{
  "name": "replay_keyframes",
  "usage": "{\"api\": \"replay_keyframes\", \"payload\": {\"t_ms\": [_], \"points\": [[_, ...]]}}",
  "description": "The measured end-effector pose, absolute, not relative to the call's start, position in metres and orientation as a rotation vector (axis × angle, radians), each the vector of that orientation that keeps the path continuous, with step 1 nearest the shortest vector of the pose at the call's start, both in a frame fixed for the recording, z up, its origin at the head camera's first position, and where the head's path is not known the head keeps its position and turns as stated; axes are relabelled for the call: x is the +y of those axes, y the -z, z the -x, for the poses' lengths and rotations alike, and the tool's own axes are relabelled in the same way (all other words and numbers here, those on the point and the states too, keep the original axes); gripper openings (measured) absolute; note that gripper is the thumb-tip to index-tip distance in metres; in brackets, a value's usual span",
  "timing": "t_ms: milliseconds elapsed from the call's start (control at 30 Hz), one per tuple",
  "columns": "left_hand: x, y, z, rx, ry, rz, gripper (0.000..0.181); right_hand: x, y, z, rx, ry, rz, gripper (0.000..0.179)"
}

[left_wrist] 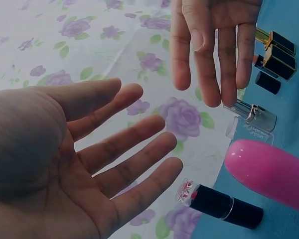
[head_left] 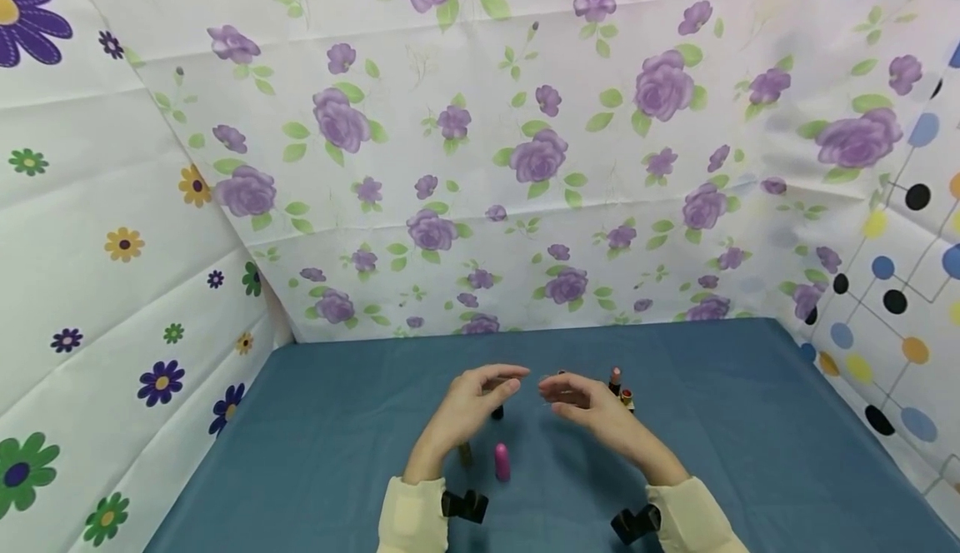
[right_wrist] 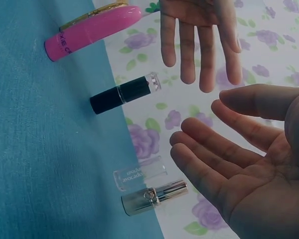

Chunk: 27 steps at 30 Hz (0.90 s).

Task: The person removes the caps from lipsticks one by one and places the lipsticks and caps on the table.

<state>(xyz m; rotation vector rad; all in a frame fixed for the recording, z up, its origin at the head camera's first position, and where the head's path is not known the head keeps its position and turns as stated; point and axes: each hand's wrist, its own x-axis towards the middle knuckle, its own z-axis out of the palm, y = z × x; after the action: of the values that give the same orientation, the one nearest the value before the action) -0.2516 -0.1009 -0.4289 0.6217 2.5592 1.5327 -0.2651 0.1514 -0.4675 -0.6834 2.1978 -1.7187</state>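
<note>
My left hand (head_left: pixel 468 407) and right hand (head_left: pixel 592 411) hover above the blue table with palms facing each other. Fingers are extended and a gap separates the two hands; neither holds anything. Below the left hand stands a black lipstick (right_wrist: pixel 122 93) with a clear top, partly hidden in the head view. Closer to me are a bright pink tube (head_left: pixel 502 462) and a gold tube (right_wrist: pixel 89 15). A silver lipstick (right_wrist: pixel 154 196) and a clear cap (right_wrist: pixel 139 174) with printed letters stand nearer the right hand, which covers them in the head view.
Beyond the right hand is an uncapped lipstick (head_left: pixel 615 381), beside a black-and-gold one (head_left: pixel 627 401). A small black cap (left_wrist: pixel 267 82) is close to them. Flowered cloth (head_left: pixel 540 157) hangs behind the blue table (head_left: pixel 337 453), with patterned sheets on both sides.
</note>
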Motion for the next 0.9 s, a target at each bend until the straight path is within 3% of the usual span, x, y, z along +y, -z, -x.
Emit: {"api": "replay_keyframes", "payload": {"t_ms": [900], "points": [[-0.117,0.415,0.236,2.385,-1.16,-0.665,0.032,0.137,0.478,0.256,2.036,1.539,0.761,0.042]]}}
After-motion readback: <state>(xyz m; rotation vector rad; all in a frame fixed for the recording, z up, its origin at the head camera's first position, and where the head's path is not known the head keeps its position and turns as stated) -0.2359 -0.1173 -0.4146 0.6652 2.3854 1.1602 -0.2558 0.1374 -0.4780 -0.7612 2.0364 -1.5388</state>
